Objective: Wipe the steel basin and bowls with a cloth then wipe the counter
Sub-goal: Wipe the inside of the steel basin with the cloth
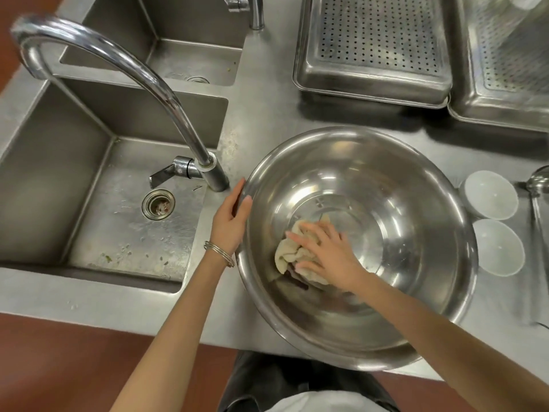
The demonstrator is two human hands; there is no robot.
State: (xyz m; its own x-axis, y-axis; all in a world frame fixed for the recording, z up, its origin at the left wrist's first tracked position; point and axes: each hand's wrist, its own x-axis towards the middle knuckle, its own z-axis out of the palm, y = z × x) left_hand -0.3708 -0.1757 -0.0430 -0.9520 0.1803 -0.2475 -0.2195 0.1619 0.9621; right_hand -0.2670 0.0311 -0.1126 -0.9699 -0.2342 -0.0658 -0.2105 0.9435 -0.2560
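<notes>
A large round steel basin (401,188) sits on the steel counter (261,114), its near rim hanging over the counter's front edge. My left hand (230,221) grips the basin's left rim, thumb inside. My right hand (329,252) presses flat on a crumpled cream cloth (286,254) against the basin's inner bottom, left of centre. Two small white bowls stand just right of the basin, one (490,194) behind the other (499,248).
A double sink (59,179) lies to the left, with a tall curved tap (124,63) by the basin. Two perforated steel trays (374,46) sit at the back right. A steel ladle (539,197) lies at the far right edge.
</notes>
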